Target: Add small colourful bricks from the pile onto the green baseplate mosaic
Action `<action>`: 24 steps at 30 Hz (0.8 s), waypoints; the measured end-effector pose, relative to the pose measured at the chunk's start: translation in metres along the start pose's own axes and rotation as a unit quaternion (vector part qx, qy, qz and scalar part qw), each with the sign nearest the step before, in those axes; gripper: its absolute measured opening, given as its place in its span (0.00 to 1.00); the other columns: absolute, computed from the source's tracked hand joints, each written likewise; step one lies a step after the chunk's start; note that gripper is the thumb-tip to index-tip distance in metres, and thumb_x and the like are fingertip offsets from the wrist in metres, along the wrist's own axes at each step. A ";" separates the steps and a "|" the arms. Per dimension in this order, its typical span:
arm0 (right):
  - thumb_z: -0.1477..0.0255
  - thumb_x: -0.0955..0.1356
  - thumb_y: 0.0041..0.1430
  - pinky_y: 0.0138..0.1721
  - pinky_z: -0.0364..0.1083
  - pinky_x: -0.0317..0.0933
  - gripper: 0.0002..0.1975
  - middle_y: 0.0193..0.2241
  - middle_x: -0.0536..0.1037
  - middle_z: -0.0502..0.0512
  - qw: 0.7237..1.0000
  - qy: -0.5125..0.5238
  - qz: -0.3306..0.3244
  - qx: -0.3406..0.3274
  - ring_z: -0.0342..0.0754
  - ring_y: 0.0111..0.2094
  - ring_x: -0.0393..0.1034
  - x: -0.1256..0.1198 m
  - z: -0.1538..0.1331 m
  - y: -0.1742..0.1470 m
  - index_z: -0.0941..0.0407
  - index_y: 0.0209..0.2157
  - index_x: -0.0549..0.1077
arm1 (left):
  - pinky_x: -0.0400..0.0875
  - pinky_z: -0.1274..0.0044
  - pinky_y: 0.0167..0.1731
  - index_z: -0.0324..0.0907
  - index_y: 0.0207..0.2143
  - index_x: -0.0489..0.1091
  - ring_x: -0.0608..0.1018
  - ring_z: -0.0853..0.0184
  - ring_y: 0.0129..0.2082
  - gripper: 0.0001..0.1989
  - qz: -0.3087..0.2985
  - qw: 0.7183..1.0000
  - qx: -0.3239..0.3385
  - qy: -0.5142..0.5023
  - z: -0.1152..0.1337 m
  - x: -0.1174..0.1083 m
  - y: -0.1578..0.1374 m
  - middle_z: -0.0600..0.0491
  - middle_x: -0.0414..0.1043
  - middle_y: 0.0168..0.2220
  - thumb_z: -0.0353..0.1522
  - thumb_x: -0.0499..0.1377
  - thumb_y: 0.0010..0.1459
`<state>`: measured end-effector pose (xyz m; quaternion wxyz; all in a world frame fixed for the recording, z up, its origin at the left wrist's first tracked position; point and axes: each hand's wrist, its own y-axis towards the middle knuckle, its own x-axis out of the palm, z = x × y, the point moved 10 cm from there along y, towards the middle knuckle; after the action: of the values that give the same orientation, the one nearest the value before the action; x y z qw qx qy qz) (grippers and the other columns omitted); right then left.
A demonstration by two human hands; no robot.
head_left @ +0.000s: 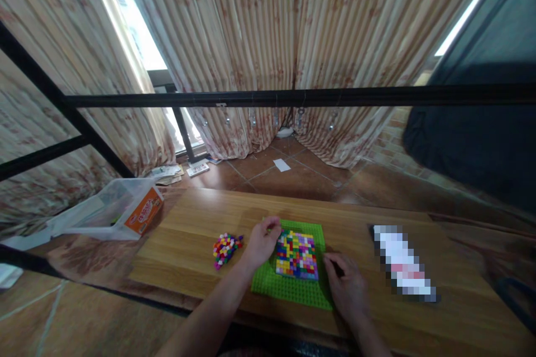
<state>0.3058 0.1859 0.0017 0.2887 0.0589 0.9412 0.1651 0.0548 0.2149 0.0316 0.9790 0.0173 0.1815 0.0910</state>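
Note:
A green baseplate (288, 291) lies on the wooden table, bearing a square block of small multicoloured toy bricks (296, 255). Over the upper left corner of that block is my left hand (264, 241), its thumb and fingers pinched together. Whatever is between those fingertips, if anything, is too small to make out. My right hand (345, 285) rests at the right edge of the baseplate with its fingers loosely curled in, and I see nothing in it. To the left of my left hand sits a pile of loose coloured bricks (226, 249).
A blurred-out phone-like object (404, 262) lies on the table's (184, 240) right part. On the floor to the left stands a clear plastic box (125, 209) with an orange label. A black metal rail (259, 99) crosses in front of the curtains (251, 28). Paper (282, 165) lies on the floor.

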 end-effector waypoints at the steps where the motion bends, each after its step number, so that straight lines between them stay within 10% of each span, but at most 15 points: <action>1: 0.58 0.63 0.61 0.47 0.53 0.64 0.17 0.37 0.79 0.58 1.000 -0.001 0.001 0.002 0.53 0.41 0.72 0.000 0.001 0.000 0.54 0.35 0.77 | 0.72 0.73 0.42 0.41 0.42 0.73 0.77 0.65 0.40 0.12 -0.007 1.000 -0.007 -0.021 -0.003 0.004 0.002 0.51 0.77 0.39 0.30 0.55 0.57; 24: 0.55 0.63 0.61 0.48 0.54 0.64 0.20 0.39 0.79 0.60 1.000 -0.027 -0.007 0.007 0.54 0.42 0.72 -0.005 0.001 -0.002 0.55 0.36 0.77 | 0.74 0.74 0.41 0.39 0.37 0.78 0.79 0.65 0.36 0.12 0.028 0.990 -0.043 -0.133 -0.017 0.023 -0.004 0.51 0.80 0.36 0.29 0.55 0.55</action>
<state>0.3099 0.1837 0.0031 0.3150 0.0585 0.9347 0.1542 0.0710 0.2150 0.0075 0.9914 -0.0076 0.0451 0.1230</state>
